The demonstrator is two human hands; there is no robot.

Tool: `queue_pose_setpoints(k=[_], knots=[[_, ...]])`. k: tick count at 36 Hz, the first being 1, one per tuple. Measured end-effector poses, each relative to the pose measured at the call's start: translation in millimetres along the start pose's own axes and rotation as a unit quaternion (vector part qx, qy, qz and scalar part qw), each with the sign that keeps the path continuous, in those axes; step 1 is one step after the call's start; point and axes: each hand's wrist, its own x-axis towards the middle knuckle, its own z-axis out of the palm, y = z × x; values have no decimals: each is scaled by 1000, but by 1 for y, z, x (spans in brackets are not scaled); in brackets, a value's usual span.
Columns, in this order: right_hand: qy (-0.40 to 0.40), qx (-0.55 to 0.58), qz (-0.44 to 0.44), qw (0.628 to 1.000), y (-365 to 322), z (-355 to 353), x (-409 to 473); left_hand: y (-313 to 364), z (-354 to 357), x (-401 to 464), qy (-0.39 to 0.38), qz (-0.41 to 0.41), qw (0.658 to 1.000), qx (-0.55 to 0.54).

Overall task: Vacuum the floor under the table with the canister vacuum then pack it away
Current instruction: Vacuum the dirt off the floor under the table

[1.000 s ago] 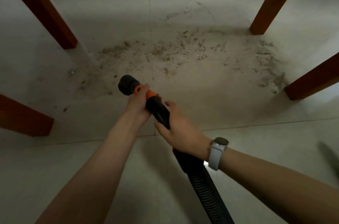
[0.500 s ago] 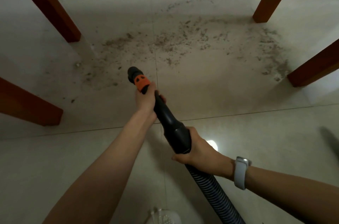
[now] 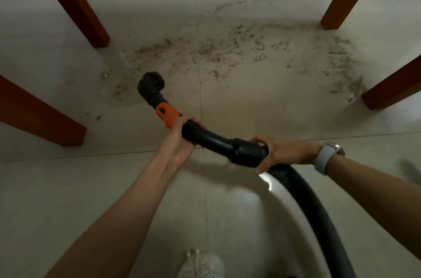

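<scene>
Since the earlier frame the vacuum handle [image 3: 218,141] swings from pointing away to lying crosswise at mid-frame, nozzle [image 3: 151,83] up and left near the dirt [image 3: 227,52]. The left hand [image 3: 180,139] grips below the orange collar; the right hand [image 3: 280,152] grips the hose [image 3: 314,205] joint. Most dirt remains, so vacuuming looks barely begun.

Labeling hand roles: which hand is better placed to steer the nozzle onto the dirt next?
Left. The left hand grips the black handle just behind the orange collar, closest to the brush nozzle near the dirt. The right hand holds the hose cuff, farther back.
</scene>
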Motion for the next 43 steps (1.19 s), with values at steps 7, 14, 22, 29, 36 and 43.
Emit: queue_pose_setpoints(k=[7,14,22,29,36,43], knots=[[46,-155,-13,987,-28,-9,19,17,-20,-14,47,40,996,65],[-81,-184,-32,979,-62,52,60,56,-62,-26,95,65,990,84],[22,-202,-114,973,-107,128,109,62,-89,-24,173,87,960,200],[72,-201,-146,966,-151,166,141,105,-119,-18,260,103,934,223],[-25,-178,-161,970,-213,155,160,156,-126,-20,262,110,932,224],[-57,-156,-145,975,-226,142,178,174,-113,-9,260,87,930,246]])
